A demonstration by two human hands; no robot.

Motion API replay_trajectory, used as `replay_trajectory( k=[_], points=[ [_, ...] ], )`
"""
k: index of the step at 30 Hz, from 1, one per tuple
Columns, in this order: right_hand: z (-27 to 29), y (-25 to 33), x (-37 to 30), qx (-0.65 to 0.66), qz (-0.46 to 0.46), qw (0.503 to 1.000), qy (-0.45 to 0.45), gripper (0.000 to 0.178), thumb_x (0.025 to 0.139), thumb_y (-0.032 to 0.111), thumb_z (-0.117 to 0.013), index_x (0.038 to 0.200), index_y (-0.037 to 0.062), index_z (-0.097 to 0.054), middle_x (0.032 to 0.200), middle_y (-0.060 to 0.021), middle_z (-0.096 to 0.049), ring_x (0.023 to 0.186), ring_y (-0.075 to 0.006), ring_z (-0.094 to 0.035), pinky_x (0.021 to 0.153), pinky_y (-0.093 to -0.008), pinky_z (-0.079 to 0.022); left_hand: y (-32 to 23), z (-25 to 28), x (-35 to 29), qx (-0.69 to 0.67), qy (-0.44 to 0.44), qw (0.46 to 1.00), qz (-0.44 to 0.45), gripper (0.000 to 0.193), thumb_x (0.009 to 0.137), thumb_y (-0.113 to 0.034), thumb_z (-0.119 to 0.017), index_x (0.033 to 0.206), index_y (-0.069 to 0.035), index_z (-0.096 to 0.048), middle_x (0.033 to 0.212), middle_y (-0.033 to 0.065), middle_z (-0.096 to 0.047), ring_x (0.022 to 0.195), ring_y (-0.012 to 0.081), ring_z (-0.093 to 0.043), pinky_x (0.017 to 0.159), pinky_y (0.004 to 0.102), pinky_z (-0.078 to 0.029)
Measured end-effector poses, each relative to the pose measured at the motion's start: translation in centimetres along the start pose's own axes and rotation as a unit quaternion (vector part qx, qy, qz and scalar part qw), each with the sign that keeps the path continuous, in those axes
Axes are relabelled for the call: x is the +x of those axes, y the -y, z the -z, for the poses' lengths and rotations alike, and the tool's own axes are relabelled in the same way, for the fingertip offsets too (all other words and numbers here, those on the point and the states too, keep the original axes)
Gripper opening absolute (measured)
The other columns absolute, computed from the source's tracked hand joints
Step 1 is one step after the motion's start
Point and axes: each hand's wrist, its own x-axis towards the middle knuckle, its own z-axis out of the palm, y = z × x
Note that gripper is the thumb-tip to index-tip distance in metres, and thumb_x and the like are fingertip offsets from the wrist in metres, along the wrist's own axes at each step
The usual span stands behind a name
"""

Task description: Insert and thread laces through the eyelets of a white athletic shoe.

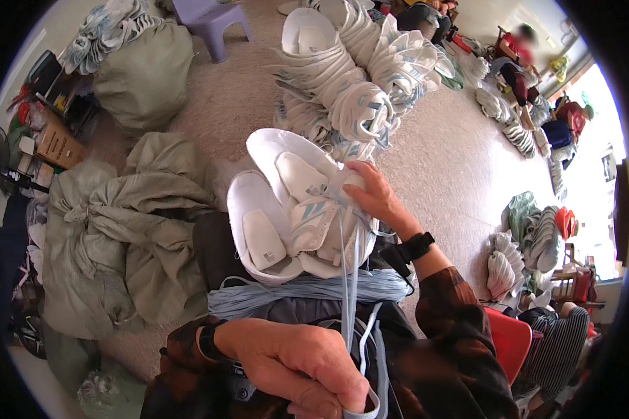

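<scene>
Two white shoe uppers point(262, 227) with light blue stripes rest on my lap, side by side, soles' inner pads showing. My right hand point(372, 192) grips the far right end of the uppers, thumb on top and fingers over the edge. Pale blue shoelaces point(349, 293) run from the eyelets down towards me. Close to the camera, my left hand point(293, 366) is closed around the pulled lace ends. Across my thighs, below the shoe uppers, lies a thick bundle of light blue laces point(258, 297). Both wrists carry black bands.
Beyond my lap stand tall stacks of white shoe uppers point(328, 70). Large grey-green sacks point(119, 237) crowd the left, with a purple stool point(213, 24) at the back. A red chair point(507, 342) is close on the right. Other people point(517, 52) sit among more stacks.
</scene>
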Motion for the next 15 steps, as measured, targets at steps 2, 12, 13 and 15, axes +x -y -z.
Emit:
replay_trajectory(
  k=[2,12,13,15],
  points=[
    [0.2,0.1,-0.2,-0.054,0.003,0.998,-0.017,0.046,0.087,0.018,-0.068,0.127,-0.0013,-0.057,0.128,-0.0227,-0.057,0.118,-0.0378,-0.056,0.101,-0.0436,-0.045,-0.4,0.5,-0.3,0.067,-0.071,0.993,0.065,0.020,0.104,-0.015,-0.052,0.099,-0.001,-0.064,0.069,0.0036,-0.057,0.055,0.0135,-0.057,0.054,0.0273,-0.045],
    [5.5,11.4,-7.2,0.273,-0.125,0.925,0.233,0.031,0.097,0.016,-0.065,0.122,-0.0011,-0.062,0.092,-0.0064,-0.069,0.073,-0.0113,-0.066,0.066,-0.0272,-0.054,3.1,6.7,-2.1,0.601,-0.296,0.688,0.280,0.016,0.098,-0.015,-0.058,0.094,0.000,-0.060,0.079,0.0226,-0.063,0.078,0.0434,-0.063,0.065,0.0474,-0.047],
    [4.9,11.3,-8.1,0.225,-0.097,0.938,0.244,0.030,0.097,0.017,-0.065,0.122,-0.0005,-0.063,0.090,-0.0060,-0.069,0.072,-0.0110,-0.066,0.064,-0.0269,-0.054,3.5,6.9,-2.0,0.600,-0.297,0.688,0.280,0.016,0.098,-0.015,-0.058,0.094,0.000,-0.060,0.079,0.0226,-0.063,0.078,0.0434,-0.063,0.065,0.0474,-0.047],
    [5.5,10.0,-9.3,0.153,-0.083,0.939,0.298,0.027,0.098,0.017,-0.064,0.118,-0.0007,-0.064,0.086,-0.0066,-0.069,0.070,-0.0107,-0.065,0.063,-0.0259,-0.053,4.3,7.2,-1.8,0.614,-0.293,0.696,0.229,0.015,0.098,-0.015,-0.058,0.094,0.000,-0.058,0.077,0.0231,-0.063,0.076,0.0447,-0.062,0.063,0.0484,-0.045]
  ],
)
